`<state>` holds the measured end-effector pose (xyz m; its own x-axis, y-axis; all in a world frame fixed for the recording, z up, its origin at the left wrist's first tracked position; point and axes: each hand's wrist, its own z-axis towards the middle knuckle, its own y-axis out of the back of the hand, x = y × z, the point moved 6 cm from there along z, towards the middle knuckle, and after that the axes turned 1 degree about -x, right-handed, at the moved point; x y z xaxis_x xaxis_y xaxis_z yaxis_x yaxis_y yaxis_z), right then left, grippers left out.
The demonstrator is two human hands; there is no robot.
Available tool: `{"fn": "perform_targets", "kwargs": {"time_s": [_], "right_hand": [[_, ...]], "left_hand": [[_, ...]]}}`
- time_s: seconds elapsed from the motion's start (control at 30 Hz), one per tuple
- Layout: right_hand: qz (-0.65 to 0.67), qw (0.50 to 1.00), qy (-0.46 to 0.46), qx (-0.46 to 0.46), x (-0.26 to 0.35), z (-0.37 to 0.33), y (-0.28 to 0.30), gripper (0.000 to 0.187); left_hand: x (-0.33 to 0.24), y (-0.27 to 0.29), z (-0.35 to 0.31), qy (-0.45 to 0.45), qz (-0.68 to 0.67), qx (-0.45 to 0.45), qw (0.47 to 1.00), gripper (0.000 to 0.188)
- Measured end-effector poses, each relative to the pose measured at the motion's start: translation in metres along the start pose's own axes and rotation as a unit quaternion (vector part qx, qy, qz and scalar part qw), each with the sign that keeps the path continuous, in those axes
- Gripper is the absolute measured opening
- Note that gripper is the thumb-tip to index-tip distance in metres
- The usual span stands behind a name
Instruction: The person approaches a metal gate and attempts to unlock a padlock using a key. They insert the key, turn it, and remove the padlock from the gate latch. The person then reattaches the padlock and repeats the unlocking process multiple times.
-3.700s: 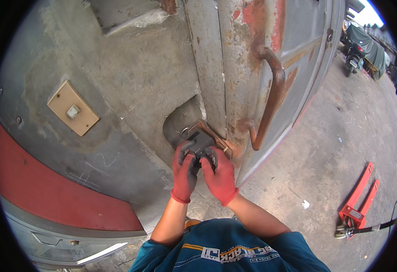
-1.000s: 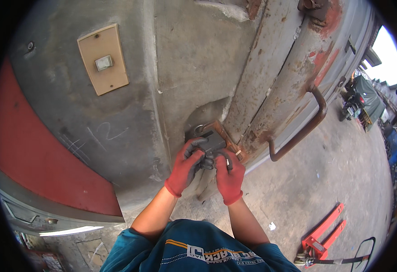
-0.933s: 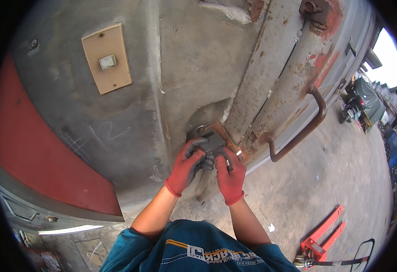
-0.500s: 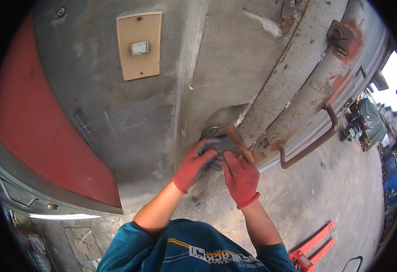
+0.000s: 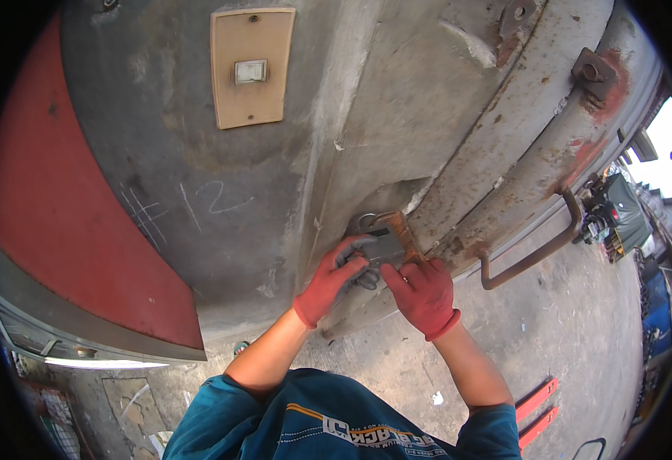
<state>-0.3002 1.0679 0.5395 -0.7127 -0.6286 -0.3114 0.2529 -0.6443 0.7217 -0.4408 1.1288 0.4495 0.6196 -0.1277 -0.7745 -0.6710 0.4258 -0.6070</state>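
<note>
A dark grey block-shaped padlock [image 5: 384, 246] sits against a rusty metal plate [image 5: 402, 228] at the edge of the wall, beside a rounded metal loop [image 5: 367, 221]. My left hand [image 5: 336, 277], in a red glove with grey fingers, grips the padlock from its left side, thumb and fingers closed around it. At the lower right of the padlock is my right hand [image 5: 423, 297], in a red glove, with its fingers curled and pinched together. A tiny shiny bit shows between them, too small to name.
A beige switch plate [image 5: 251, 70] is fixed to the grey wall, left of a rusty door frame [image 5: 508, 126]. A bent metal handle [image 5: 531, 268] juts out at right. A red panel [image 5: 83, 207] fills the left. Red forks [image 5: 537, 410] lie on the concrete floor at lower right.
My right hand has shifted slightly right, away from the padlock's face, uncovering more of it. My left hand keeps its grip. The view has tilted a little, moving the wall rightward.
</note>
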Motion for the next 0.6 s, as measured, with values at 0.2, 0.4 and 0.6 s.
{"fn": "perform_targets", "kwargs": {"time_s": [0.2,0.4,0.6], "right_hand": [[0.038,0.996,0.083,-0.003,-0.016,0.014,-0.006,0.043],[0.037,0.991,0.124,0.016,-0.008,0.015,-0.019,0.038],[0.027,0.996,0.080,0.009,-0.013,0.014,-0.024,0.033]], "left_hand": [[0.002,0.008,-0.002,-0.018,0.041,0.019,0.999,0.055],[0.007,0.019,-0.004,-0.041,0.116,-0.009,0.992,0.062],[0.018,0.012,-0.004,-0.079,0.111,-0.031,0.990,0.076]]}}
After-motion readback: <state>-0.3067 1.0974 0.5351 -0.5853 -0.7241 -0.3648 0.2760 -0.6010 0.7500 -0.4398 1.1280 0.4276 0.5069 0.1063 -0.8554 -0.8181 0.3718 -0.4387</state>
